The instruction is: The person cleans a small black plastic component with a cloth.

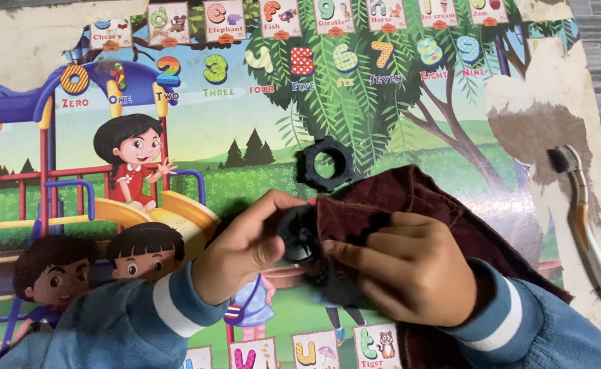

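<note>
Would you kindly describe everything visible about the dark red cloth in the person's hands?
The dark red cloth looks soft and velvety, like microfibre or towelling, and lies crumpled in loose folds. The right hand presses one bunched part of it against a round black part that the left hand grips. The rest trails over the right sleeve and rests on the colourful picture mat. A black toothed ring lies just above it.

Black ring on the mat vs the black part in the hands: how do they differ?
The black ring lies flat and untouched on the picture mat; the black part is held off it by the left hand. The ring shows whole, with a notched rim and open centre; the part is half hidden under the dark red cloth that the right hand presses on it. Both are black and round.
</note>
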